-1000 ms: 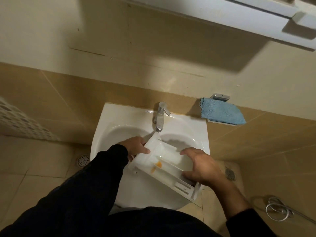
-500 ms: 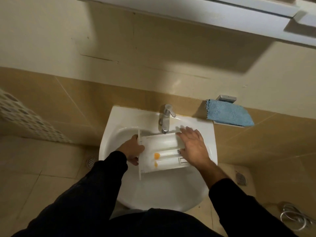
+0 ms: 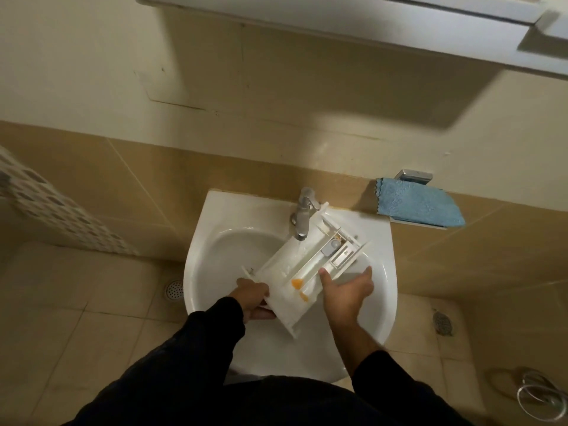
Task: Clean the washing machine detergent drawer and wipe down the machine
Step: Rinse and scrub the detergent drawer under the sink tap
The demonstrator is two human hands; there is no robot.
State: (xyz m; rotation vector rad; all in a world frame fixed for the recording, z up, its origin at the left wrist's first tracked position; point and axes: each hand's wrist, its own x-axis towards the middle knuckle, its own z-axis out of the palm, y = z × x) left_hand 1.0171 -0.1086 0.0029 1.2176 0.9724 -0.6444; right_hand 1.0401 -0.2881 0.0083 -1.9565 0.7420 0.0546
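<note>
The white detergent drawer (image 3: 295,272) lies tilted across the white sink (image 3: 381,302), its far end up by the chrome tap (image 3: 302,215). Orange residue marks show in its near compartments. Water runs from the tap onto the drawer. My left hand (image 3: 253,298) grips the drawer's near front end. My right hand (image 3: 347,292) supports the drawer's right side with its thumb against the edge; its fingers are partly hidden under the drawer. The washing machine is out of view.
A blue cloth (image 3: 419,202) lies on a small wall shelf right of the sink. Floor drains (image 3: 173,289) sit on the tiled floor on both sides, and a coiled hose (image 3: 538,395) lies at the bottom right. A white cabinet hangs overhead.
The drawer has turned from lying crosswise to pointing diagonally up toward the tap. My right hand slid from its top to its right side. The camera shifted slightly.
</note>
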